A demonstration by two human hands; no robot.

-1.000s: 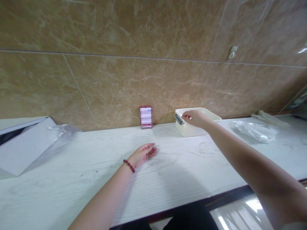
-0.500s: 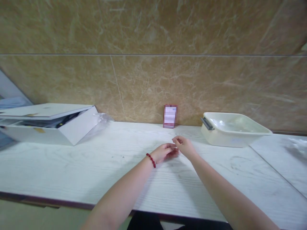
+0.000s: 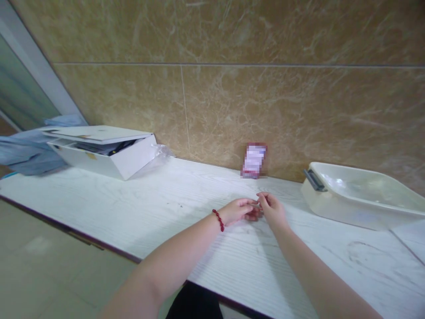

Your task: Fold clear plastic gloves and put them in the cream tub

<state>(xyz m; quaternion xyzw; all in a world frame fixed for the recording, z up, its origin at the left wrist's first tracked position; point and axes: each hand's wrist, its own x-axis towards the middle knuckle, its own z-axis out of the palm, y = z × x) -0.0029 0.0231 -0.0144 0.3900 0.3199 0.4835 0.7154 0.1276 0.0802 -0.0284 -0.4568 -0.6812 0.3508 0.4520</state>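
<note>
Just above the white wood-grain table (image 3: 139, 208), my left hand (image 3: 241, 211) and my right hand (image 3: 271, 208) meet at the fingertips. My left hand, with a red bead bracelet (image 3: 218, 220) at its wrist, has its fingers curled and partly bent. On my right hand the thumb and fingers are pinched together beside the left fingertips. Whatever may be between the fingers is too small to make out. Behind the hands, a blurred-out phone-like object (image 3: 254, 160) with a red edge leans upright on the wall.
A cream plastic bin (image 3: 352, 212) with a grey handle clip stands at the right. At the left are a white box (image 3: 133, 159) with its lid partly raised, clear plastic wrap (image 3: 162, 151) and blue cloth (image 3: 29, 150). A marble-tiled wall (image 3: 219, 106) closes off the back.
The camera view has turned left and tilted, showing more cloth and floor. Both hands stay together at the fingertips, with the right fingers slightly more drawn in toward the left ones.
</note>
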